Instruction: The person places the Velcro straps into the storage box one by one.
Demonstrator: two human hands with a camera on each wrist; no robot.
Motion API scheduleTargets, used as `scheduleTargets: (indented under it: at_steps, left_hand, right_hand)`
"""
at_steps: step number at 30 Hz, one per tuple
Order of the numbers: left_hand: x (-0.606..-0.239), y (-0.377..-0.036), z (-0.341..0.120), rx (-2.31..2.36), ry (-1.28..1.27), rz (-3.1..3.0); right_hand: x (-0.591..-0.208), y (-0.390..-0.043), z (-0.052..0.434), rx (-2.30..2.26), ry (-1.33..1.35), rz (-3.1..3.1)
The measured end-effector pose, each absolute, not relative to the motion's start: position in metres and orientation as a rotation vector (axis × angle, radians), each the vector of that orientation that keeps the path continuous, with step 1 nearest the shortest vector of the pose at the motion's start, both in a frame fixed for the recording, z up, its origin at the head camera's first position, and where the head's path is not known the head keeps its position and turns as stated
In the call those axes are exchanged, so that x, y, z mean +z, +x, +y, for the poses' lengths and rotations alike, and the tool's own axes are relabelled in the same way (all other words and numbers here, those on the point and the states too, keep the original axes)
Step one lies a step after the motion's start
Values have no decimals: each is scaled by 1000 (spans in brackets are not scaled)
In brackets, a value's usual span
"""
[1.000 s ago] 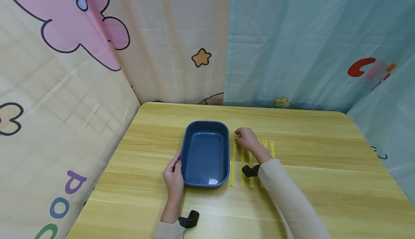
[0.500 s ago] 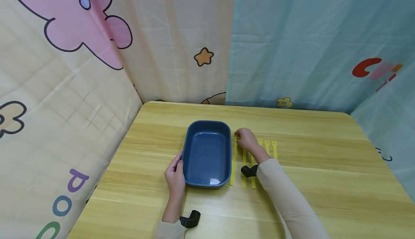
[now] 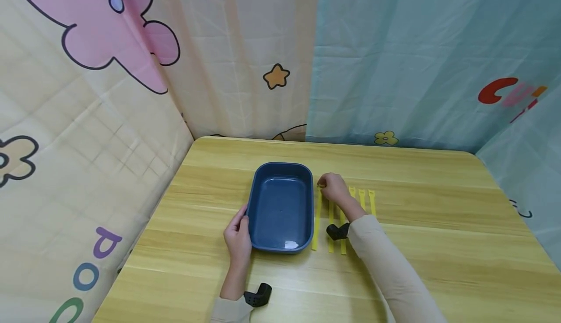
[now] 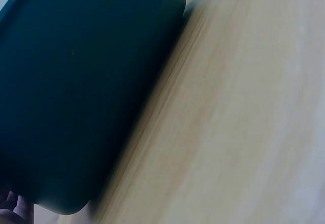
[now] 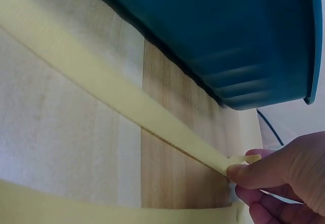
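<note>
Right hand (image 3: pixel 335 189) pinches the far tab end of the leftmost yellow strap (image 3: pixel 316 220), just beside the blue tray (image 3: pixel 280 171); the tip has come slightly off the wooden table (image 3: pixel 438 245) since a second ago. Left hand (image 3: pixel 238 237) still rests, fingers relaxed, against the tray's near-left wall. Four more straps (image 3: pixel 361 197) lie alongside, untouched. The pick-up looks just begun.

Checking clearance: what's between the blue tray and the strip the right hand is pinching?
Only bare wooden table. The right wrist view shows open wood between the blue tray and the yellow strip pinched by the right hand; the head view agrees.
</note>
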State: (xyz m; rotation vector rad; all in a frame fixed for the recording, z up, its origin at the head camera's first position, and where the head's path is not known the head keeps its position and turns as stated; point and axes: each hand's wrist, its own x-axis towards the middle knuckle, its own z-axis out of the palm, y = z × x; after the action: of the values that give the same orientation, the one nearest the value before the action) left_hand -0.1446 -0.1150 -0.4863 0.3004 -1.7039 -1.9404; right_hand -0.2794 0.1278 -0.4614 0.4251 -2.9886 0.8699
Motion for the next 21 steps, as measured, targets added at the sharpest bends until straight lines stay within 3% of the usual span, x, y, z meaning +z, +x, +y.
scheduleTargets:
  at_steps: [21]
  left_hand:
    - [-455, -132, -108, -1951, 307, -1725]
  right_hand:
    - [-420, -268, 152, 1214, 548, -2907]
